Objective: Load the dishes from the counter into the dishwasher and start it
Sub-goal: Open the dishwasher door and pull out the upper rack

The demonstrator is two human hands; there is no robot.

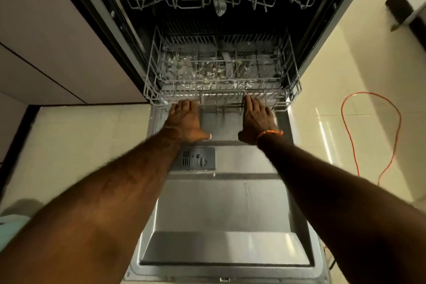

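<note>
1. The open dishwasher door (228,203) lies flat, its steel inner face upward; a detergent compartment (196,158) is set into it near its far end.
2. The lower rack (221,97) stands at the door's far edge, its front rim over the door.
3. On the tiled floor (345,104) right of the door lies an orange cable (350,136).

Grey wire rack (221,90), silvery steel door (221,210), orange cord (373,131), cream floor tiles (76,145).

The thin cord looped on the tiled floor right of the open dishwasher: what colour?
Orange; the thin looped cord shows clearly in the head view.
</note>
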